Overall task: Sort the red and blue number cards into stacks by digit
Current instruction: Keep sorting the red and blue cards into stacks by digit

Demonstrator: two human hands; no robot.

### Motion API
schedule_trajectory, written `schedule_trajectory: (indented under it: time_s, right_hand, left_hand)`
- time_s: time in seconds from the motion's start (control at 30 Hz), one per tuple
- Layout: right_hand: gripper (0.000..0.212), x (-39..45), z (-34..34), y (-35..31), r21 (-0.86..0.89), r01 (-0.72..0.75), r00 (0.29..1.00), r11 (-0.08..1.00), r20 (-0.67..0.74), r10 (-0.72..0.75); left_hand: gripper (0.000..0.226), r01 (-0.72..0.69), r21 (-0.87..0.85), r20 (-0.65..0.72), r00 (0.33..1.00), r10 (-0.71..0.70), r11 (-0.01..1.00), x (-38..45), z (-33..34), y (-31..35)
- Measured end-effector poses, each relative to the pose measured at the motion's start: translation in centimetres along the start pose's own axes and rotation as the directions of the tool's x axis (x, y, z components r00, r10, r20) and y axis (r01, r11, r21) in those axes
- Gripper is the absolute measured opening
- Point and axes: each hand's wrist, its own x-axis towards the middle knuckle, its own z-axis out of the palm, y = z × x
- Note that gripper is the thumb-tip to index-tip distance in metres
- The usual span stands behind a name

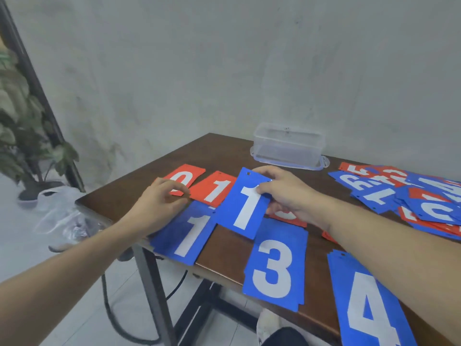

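Blue and red cards cover much of the bench (232, 242), and I judge the sorting to be in its early part. My right hand (282, 193) pinches a blue 1 card (243, 208) by its far edge, thumb on the face and fingers curled beneath, holding it tilted above the near rows. My left hand (162, 203) has its fingers curled at the near corner of the red 0 card (185, 179), pinching that corner as far as I can tell.

Laid out already: the red 0, a red 1 card (217, 188) just beside it, another blue 1 (187, 233) at the bench's near-left edge, a blue 3 stack (277, 265) that looks several cards thick, and a blue 4 stack (366, 303) partly under my right forearm. A red card lies hidden under my right hand; its digit I cannot read.

What is left looks like the larger share: an unsorted heap (409, 198) of mixed red and blue cards sprawls at the far right, well apart from the laid-out rows. The 1s lie in separate places, so they need merging too. A clear plastic box (287, 146) stands at the far edge.
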Motion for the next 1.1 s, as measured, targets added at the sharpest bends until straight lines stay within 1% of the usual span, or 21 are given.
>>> schedule_trajectory:
  time_s: [0.1,0.23,0.3,0.37,0.4,0.43,0.5,0.53,0.57,0.6,0.7,0.83,1.0,1.1]
  right_hand:
    - [0.033,1.4,2.0,-0.4,0.004,-0.01,1.0,1.0,0.006,0.01]
    - [0.029,2.5,5.2,-0.6,-0.035,-0.029,0.996,0.999,0.08,0.032]
    - [0.027,2.7,6.7,-0.8,-0.062,0.012,0.994,0.998,0.106,-0.005]
    - [0.021,2.9,8.0,-0.7,-0.17,0.093,0.991,0.981,0.108,-0.075]
    - [0.019,3.0,8.5,-0.6,-0.276,0.15,0.986,0.949,0.108,-0.124]
    - [0.018,3.2,8.9,-0.4,-0.403,0.207,0.978,0.892,0.116,-0.175]
    - [0.025,3.5,9.5,0.4,-0.655,0.284,0.956,0.7,0.137,-0.259]
    - [0.032,3.6,9.8,0.6,-0.736,0.301,0.945,0.606,0.147,-0.291]
    - [0.04,3.6,9.9,0.8,-0.777,0.308,0.939,0.549,0.153,-0.309]
    - [0.046,3.6,10.0,0.9,-0.788,0.307,0.937,0.534,0.153,-0.314]
    - [0.054,3.5,9.5,1.1,-0.758,0.305,0.938,0.576,0.135,-0.32]
    - [0.05,3.0,6.9,1.4,-0.726,0.297,0.938,0.621,0.101,-0.331]
    - [0.045,1.7,1.0,2.7,-0.747,0.219,0.948,0.628,0.011,-0.318]
    - [0.043,0.6,-3.4,4.1,-0.75,0.146,0.952,0.645,-0.07,-0.297]
  left_hand:
    - [0.021,0.003,-0.011,-0.008,1.0,-0.003,1.0,0.3,-0.5,-0.9]
    - [0.025,0.003,-0.044,-0.033,0.999,-0.004,0.999,0.8,-0.7,-2.3]
    - [0.026,0.009,-0.086,-0.055,0.998,-0.013,0.996,1.0,-0.9,-2.8]
    - [0.028,0.016,-0.094,-0.075,0.997,-0.023,0.995,0.9,-1.2,-3.2]
    - [0.029,0.017,-0.088,-0.079,0.997,-0.024,0.996,0.8,-1.4,-3.4]
    - [0.03,0.016,-0.08,-0.08,0.997,-0.023,0.997,0.6,-1.5,-3.4]
    - [0.029,0.018,-0.063,-0.075,0.997,-0.022,0.998,0.1,-1.7,-3.6]
    - [0.028,0.02,-0.055,-0.071,0.997,-0.024,0.998,-0.2,-1.7,-3.6]
    - [0.027,0.022,-0.05,-0.068,0.997,-0.025,0.999,-0.4,-1.8,-3.5]
    - [0.026,0.02,-0.048,-0.067,0.997,-0.023,0.999,-0.5,-1.9,-3.4]
    - [0.02,0.008,-0.03,-0.055,0.998,-0.009,1.0,-0.4,-1.8,-2.2]
    - [0.018,-0.027,-0.002,-0.012,1.0,0.027,1.0,0.5,-0.6,0.5]
    - [0.019,-0.133,0.004,0.075,0.988,0.132,0.991,2.1,3.2,5.1]
    - [0.017,-0.195,-0.033,0.109,0.974,0.197,0.98,2.9,6.5,8.3]
